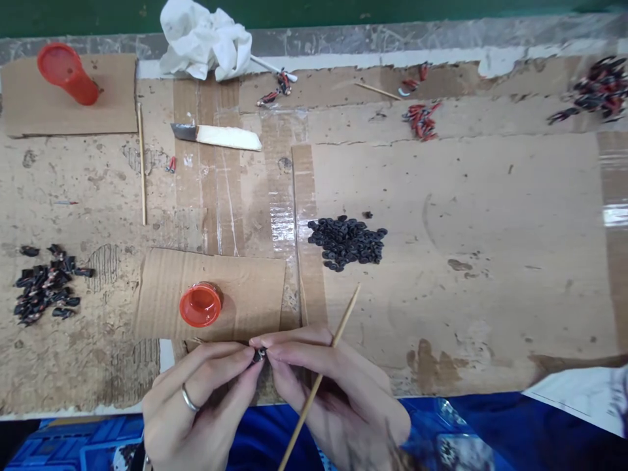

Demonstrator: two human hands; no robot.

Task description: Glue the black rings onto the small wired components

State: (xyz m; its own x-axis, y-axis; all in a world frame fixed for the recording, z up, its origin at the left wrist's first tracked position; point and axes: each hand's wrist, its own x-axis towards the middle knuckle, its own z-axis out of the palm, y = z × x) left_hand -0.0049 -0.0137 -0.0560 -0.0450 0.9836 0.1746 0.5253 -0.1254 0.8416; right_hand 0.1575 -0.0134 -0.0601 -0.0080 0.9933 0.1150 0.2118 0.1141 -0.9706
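Note:
My left hand point(201, 396), with a ring on one finger, pinches a small black part point(259, 355) with a light spot at the table's front edge. My right hand point(338, 386) meets it there, its thumb and fingertip closed at the same part. A thin wooden stick point(318, 379) also rests in my right hand, slanting between the fingers with its tip up and to the right. Just beyond my hands, a small red cup point(200, 305) stands on a piece of cardboard point(161, 288). Past my right hand lies a pile of small black rings point(348, 242). Fingers hide much of the held part.
At left lies a pile of black pieces point(44, 288). Behind are a red container point(69, 73), a knife with a wrapped handle point(216, 135), another stick point(142, 163) and crumpled white cloth point(206, 39). Red pieces point(420, 121) and a red-black heap point(601, 91) lie far right.

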